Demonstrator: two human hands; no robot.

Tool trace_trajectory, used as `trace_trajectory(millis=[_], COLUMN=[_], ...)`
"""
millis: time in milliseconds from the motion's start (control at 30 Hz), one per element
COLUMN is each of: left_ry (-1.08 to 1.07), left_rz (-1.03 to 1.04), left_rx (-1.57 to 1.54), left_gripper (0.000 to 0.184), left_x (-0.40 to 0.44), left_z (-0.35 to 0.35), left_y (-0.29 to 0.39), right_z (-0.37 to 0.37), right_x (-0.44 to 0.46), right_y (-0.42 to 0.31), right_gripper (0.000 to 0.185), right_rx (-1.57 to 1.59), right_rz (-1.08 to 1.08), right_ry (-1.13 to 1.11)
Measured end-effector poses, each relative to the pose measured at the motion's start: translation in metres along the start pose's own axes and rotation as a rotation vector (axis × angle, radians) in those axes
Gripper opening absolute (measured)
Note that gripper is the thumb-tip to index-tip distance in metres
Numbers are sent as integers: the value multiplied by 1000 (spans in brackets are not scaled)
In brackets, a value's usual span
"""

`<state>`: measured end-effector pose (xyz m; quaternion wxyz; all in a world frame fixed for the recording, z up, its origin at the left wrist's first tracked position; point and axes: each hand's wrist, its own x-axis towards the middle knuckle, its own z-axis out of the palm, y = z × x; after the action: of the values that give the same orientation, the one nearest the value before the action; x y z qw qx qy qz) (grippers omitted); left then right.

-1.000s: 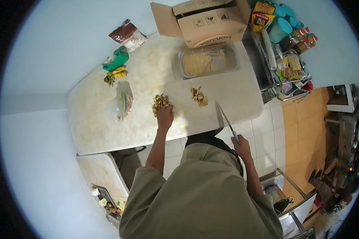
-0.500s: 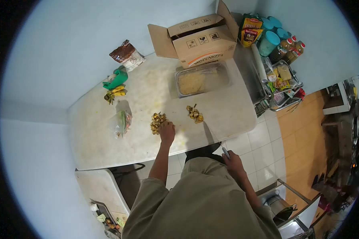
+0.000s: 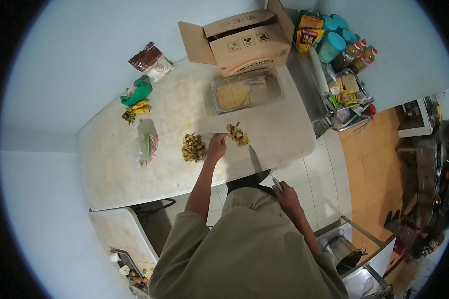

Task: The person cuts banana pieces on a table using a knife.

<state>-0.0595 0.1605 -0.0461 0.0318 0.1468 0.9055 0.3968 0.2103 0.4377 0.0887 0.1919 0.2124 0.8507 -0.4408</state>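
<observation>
My right hand (image 3: 288, 196) is closed round the grey handle of a knife (image 3: 262, 164), its long blade pointing up and left over the table's front edge. My left hand (image 3: 217, 145) is above the table between two heaps of chopped food, its fingers curled together; what they hold, if anything, is hidden. Left of it lies a larger pile of yellow-brown chopped pieces (image 3: 193, 148). Just right of its fingertips is a smaller, looser pile of similar pieces (image 3: 238, 135).
On the white table (image 3: 174, 179) are a clear plastic bag of vegetables (image 3: 147, 149), bananas (image 3: 137, 108), a green bundle (image 3: 137, 93), a brown-and-white packet (image 3: 152, 62), a tub of pale food (image 3: 234, 95) and an open cardboard box (image 3: 249, 47). Bottles (image 3: 356, 57) stand at right.
My left hand has moved right, off the larger pile and toward the smaller one. The knife stays in my right hand in nearly the same place. The whole view has shifted slightly.
</observation>
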Motion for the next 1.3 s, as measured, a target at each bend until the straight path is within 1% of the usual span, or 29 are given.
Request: trace_trajectory(millis=[33,167,233,333,367,467,567,667,800,867,967,1067,1167,1267,1300], left_ry=[-14,-39,-69,-152,-118,-91,-135,-124,-115,-122,-102,-63,-37,-63,-87], left_rz=[35,-61,-86,-170,-97,-25,-56,-25,36,51,42,47,75,-38,-86], left_rx=[39,427,616,510,553,556,536,538,558,565,479,313,195,36,-125], left_gripper=[25,35,37,32,27,20,14,9,10,14,11,12,11,18,21], left_x=[-1,-21,-32,-46,-49,-53,-50,-48,-47,-45,-41,-34,-28,-24,-21], left_z=[-2,-39,-61,-81,-85,-86,-88,-88,-88,-91,-86,-93,-83,-55,-47], left_y=[-1,6,1,-12,-12,-19,-15,-19,-24,-23,-33,-20,-21,-28,-25], right_z=[2,10,16,26,28,32,39,43,54,61,72,86,97,109,112], right_x=[1,5,10,19,21,20,21,15,9,7,1,-6,-14,-22,-25], right_y=[2,10,21,44,49,51,58,56,54,50,50,47,38,36,33], right_gripper=[41,41,41,43,43,44,44,46,49,49,48,47,46,45,45], right_rx=[-9,48,15,-38,-32,-48,-41,-23,-6,-3,12,33,52,96,111], right_rz=[-3,58,97,137,154,192,202,236,275,289,305,315,340,356,361], right_ry=[5,2,-31,-66,-70,-61,-50,-49,-56,-42,-10,28,65,117,132])
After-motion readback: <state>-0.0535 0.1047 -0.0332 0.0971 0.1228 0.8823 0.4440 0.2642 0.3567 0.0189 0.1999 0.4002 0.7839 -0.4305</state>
